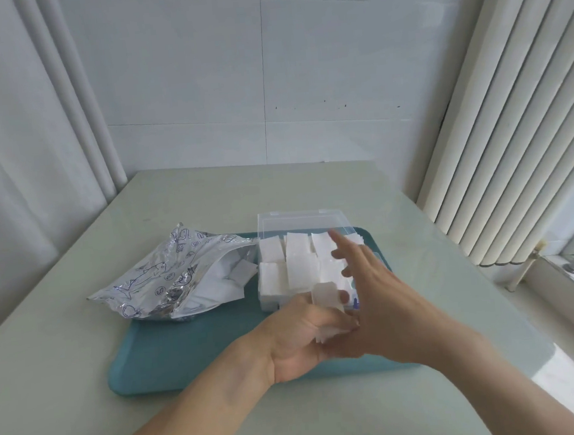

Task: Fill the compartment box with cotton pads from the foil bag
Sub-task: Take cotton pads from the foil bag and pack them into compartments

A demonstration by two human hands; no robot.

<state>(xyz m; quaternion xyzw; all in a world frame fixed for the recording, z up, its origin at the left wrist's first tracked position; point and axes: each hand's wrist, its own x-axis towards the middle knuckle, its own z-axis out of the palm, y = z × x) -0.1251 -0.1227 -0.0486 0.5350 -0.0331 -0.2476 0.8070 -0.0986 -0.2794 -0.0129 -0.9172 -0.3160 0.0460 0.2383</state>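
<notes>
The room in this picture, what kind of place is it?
Probably a plain indoor room, maybe a workroom or home corner; I can't be sure. A pale smooth table stands against a white tiled wall, with a white ribbed radiator beside a window at the right.

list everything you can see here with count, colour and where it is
teal plastic tray: one, teal, on the table, under bag and box
clear plastic compartment box: one, transparent, lid raised, right half of tray
white cotton pads in box: several stacks, white, filling the visible compartments
silver foil bag: one, silver with blue drawings, left side of tray, open mouth facing box, white pads showing inside
pale table: one, pale green-grey, under the tray
vertical blinds: one set, cream, right wall
left hand: holds a small stack of white pads in front of box
right hand: fingers extended over box
</notes>
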